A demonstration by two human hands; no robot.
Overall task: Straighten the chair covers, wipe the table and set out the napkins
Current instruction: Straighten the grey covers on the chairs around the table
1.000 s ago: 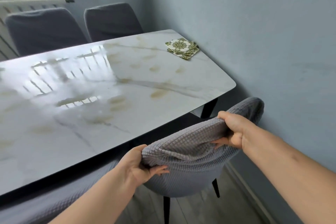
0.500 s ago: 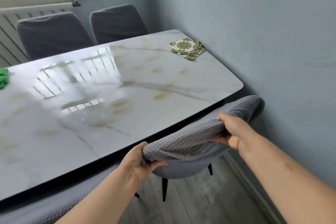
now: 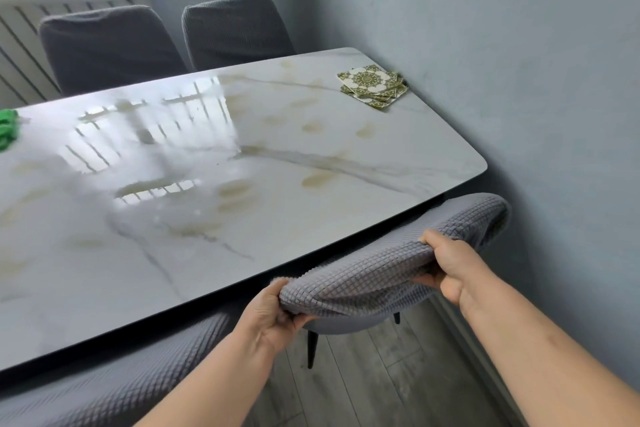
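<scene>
Chair cover [image 3: 363, 282] nearer table [image 3: 298, 225], napkins [image 3: 374, 85] beyond

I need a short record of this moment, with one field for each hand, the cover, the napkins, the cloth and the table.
table: glossy white marble-patterned table
left hand: grips the left end of the grey waffle-textured fabric chair cover
right hand: grips the same cover further right
napkins: stack of green-and-white patterned paper napkins at the table's far right corner
cloth: green cloth on the table, far left
</scene>
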